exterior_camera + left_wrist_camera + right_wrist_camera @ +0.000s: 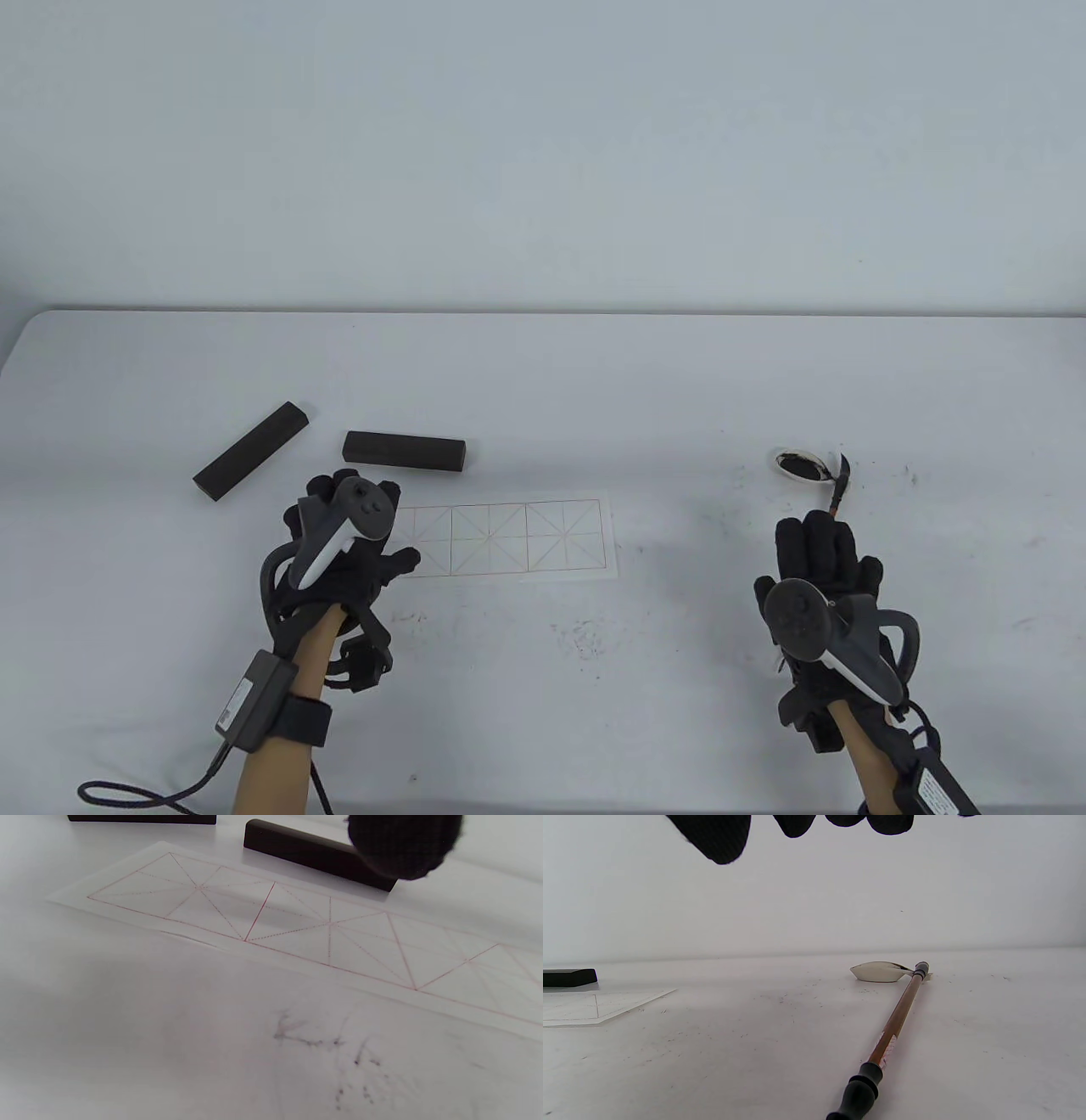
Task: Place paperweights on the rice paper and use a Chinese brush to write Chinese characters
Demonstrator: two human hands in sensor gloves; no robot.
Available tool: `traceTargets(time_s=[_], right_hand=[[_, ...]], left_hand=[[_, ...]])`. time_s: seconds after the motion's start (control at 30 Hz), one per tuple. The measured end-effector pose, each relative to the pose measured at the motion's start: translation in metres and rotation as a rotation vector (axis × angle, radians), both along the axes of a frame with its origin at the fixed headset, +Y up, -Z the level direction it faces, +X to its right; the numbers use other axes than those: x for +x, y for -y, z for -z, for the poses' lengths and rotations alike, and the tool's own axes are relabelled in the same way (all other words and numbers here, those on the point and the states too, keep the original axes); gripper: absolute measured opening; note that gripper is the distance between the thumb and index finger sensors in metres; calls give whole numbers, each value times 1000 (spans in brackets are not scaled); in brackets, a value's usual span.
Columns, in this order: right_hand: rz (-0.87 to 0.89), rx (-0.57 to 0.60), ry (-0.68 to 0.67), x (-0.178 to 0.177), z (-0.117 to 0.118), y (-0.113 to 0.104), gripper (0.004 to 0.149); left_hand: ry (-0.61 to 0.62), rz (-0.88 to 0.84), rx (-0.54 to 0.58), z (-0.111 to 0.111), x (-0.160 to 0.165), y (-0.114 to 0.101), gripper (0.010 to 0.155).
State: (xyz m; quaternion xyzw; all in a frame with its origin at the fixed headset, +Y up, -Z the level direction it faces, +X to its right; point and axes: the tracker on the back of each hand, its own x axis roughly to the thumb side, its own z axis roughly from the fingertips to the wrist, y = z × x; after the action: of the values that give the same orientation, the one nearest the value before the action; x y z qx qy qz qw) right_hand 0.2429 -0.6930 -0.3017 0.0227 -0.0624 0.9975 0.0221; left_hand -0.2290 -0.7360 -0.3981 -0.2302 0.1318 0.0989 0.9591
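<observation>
The rice paper (509, 538), one thin white strip printed with a red grid of squares, lies flat on the white table (543, 382) near its front middle, and we see no ink in any square. We count two dark rectangular block paperweights: one (250, 452) lies well left of the sheet, the other (405, 450) just behind its left end, and neither sits on the paper, so we judge the weighting step not yet done. Our left hand (348, 543) hovers over the sheet's left end, its grip loose, fingers spread and holding nothing. We count one brown-shafted Chinese brush (897, 1018) lying on the table to the right, its tip resting at the one small white ink dish (801, 465). Our right hand (819, 586) hangs above the brush, its grip wide and empty. Both steps, weighting and writing, remain.
</observation>
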Motion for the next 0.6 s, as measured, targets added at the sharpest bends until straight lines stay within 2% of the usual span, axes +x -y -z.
traceTargets(time_s=[0.17,0.33,0.4,0.6], right_hand=[[5,-10,-3,0,1,0,69],[12,-13,-2,1,1,-1,69],[11,-14,-1,1,1,-1,69],[7,-18,-1,1,1,-1,69]], left_hand=[[-17,19,-106,19,3,15,85],[-14,78,-206,26,1,29,81],[-31,29,-197,26,-2,30,81],[-22,34,-202,24,-2,30,81]])
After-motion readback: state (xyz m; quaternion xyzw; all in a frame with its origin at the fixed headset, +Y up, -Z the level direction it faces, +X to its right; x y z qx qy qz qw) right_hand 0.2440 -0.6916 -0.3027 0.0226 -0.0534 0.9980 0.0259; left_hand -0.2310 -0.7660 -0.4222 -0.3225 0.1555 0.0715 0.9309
